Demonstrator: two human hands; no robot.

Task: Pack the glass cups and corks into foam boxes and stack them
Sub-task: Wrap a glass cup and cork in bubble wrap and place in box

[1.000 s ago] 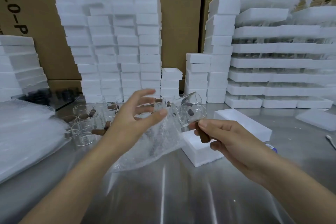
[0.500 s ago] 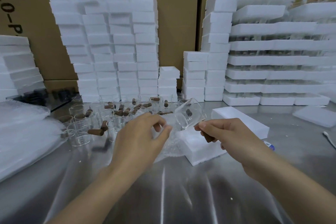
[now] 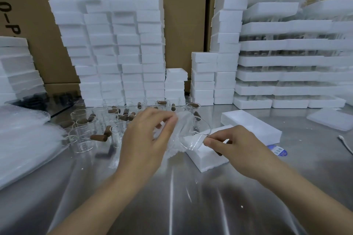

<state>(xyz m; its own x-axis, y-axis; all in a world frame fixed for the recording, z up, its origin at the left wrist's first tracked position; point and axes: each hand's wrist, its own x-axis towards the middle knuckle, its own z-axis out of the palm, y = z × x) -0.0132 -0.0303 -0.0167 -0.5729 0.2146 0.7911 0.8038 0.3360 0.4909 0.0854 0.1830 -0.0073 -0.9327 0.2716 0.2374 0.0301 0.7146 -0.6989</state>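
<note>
My right hand [image 3: 235,147] pinches a clear glass cup [image 3: 194,135] by its rim and also holds a brown cork [image 3: 219,151] under its fingers. The cup lies tilted, mouth toward me, over an open white foam box [image 3: 208,160]. My left hand [image 3: 145,139] grips a sheet of bubble wrap [image 3: 172,150] and bunches it against the cup's left side. Behind my hands, several empty glass cups [image 3: 81,139] and loose corks [image 3: 98,137] stand on the steel table [image 3: 172,196].
A foam lid [image 3: 250,126] lies right of the box, and a flat foam piece [image 3: 330,120] farther right. Tall stacks of foam boxes [image 3: 114,44] and packed foam trays [image 3: 286,63] line the back. A pile of bubble wrap [image 3: 23,139] covers the left.
My left hand has closed on the bubble wrap and brought it up against the cup. The cup and my right hand have sunk a little toward the foam box.
</note>
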